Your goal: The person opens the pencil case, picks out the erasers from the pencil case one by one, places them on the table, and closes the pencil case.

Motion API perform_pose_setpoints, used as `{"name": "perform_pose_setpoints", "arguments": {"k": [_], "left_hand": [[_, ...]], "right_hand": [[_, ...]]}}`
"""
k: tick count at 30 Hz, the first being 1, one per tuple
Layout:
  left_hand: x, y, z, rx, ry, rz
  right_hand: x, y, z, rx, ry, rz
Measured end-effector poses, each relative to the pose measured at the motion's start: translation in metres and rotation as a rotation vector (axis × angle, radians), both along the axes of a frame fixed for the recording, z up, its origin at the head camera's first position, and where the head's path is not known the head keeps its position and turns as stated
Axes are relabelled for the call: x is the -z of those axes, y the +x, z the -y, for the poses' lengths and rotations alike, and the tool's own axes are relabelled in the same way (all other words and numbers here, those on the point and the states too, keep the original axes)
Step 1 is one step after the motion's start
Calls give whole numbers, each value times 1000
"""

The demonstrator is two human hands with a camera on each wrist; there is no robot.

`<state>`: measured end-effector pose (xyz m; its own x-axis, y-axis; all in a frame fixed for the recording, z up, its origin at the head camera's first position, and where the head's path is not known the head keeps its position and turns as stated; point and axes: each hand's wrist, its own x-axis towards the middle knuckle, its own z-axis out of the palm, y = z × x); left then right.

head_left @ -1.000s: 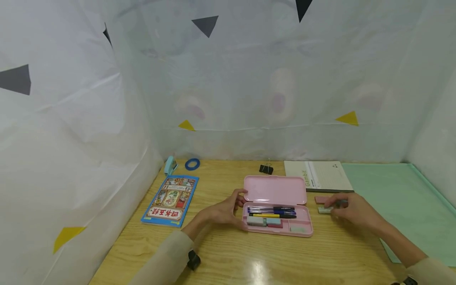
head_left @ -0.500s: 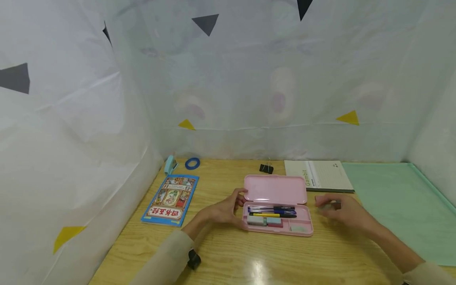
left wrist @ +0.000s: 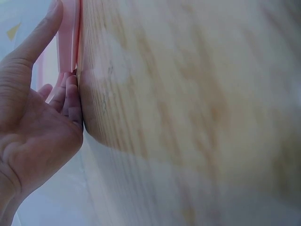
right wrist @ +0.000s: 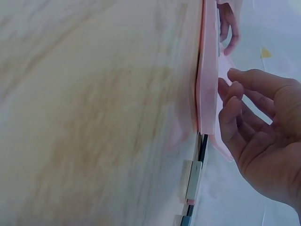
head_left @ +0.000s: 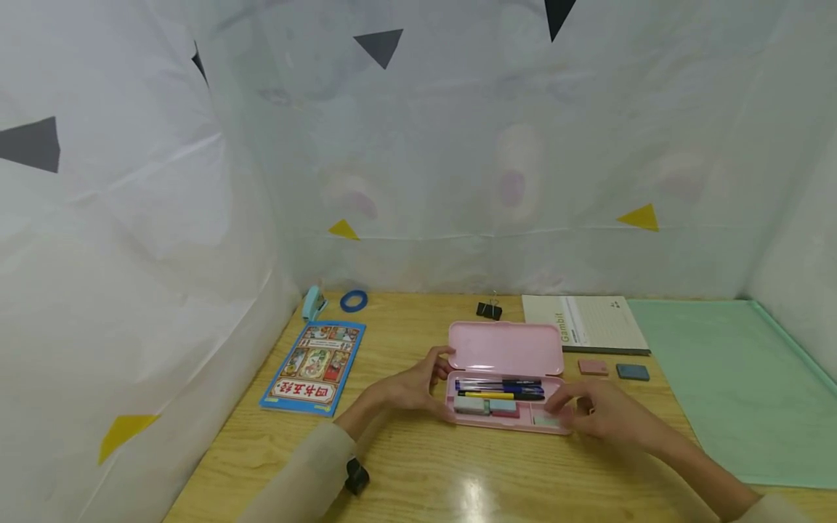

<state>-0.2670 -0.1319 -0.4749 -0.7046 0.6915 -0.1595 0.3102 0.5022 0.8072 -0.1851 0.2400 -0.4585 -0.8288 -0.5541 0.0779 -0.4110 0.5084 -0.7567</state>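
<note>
My left hand (head_left: 413, 388) grips the left end of an open pink pencil case (head_left: 506, 349), thumb at the front edge and fingers behind; the left wrist view shows the thumb (left wrist: 40, 33) along its side. Inside lie pens (head_left: 500, 390) and several erasers (head_left: 471, 405). My right hand (head_left: 604, 412) is at the case's right end with bent fingers, the foremost fingertip over a pale green eraser (head_left: 546, 420) in the small compartment. Nothing shows between thumb and fingers. The right wrist view shows another green eraser (right wrist: 194, 181) on the table, hidden by my hand in the head view.
A pink eraser (head_left: 593, 367) and a dark blue one (head_left: 633, 372) lie right of the case. Behind are a notebook (head_left: 588, 319) and a binder clip (head_left: 489, 310); a green mat (head_left: 726, 392) lies rightward. Leftward are a blue book (head_left: 314, 368), stapler (head_left: 314, 303) and tape roll (head_left: 354, 301).
My right hand has moved left, from the erasers on the table to the case's right compartment. The pink and dark blue erasers are uncovered. My left hand keeps its grip.
</note>
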Motion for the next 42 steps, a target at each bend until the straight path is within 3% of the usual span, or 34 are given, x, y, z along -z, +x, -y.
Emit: {"name": "perform_pose_setpoints", "arguments": {"k": [8,19,27,34,42], "left_hand": [[0,0,1,-5,3,-4],[0,0,0,3,7,2],[1,-1,0,-3,2,2],[2,-1,1,7,7,-2],[2,-2,1,20,9,-11]], "right_hand": [[2,5,6,3,-23,166],[4,7,15,134,30,138],[7,4,15,118,-13,110],[7,2,19,127,30,14],[0,5,8,206,-97,126]]}}
